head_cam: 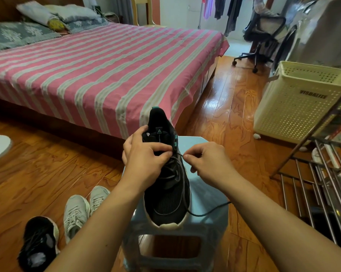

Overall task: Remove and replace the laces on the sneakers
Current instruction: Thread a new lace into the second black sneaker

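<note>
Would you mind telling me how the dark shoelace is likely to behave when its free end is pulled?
The thin dark shoelace is probably floppy: its loose end droops off the pale blue plastic stool. It likely weighs little, since the right hand lifts it with a fingertip pinch.

Home bedroom. Far left of me, a bed (106,61) with pink striped sheet and pillows (53,15). Clothes (227,8) hang far off, beside an office chair (264,36). Laundry basket (295,103) to my right; wood floor (230,107) throughout.
</note>
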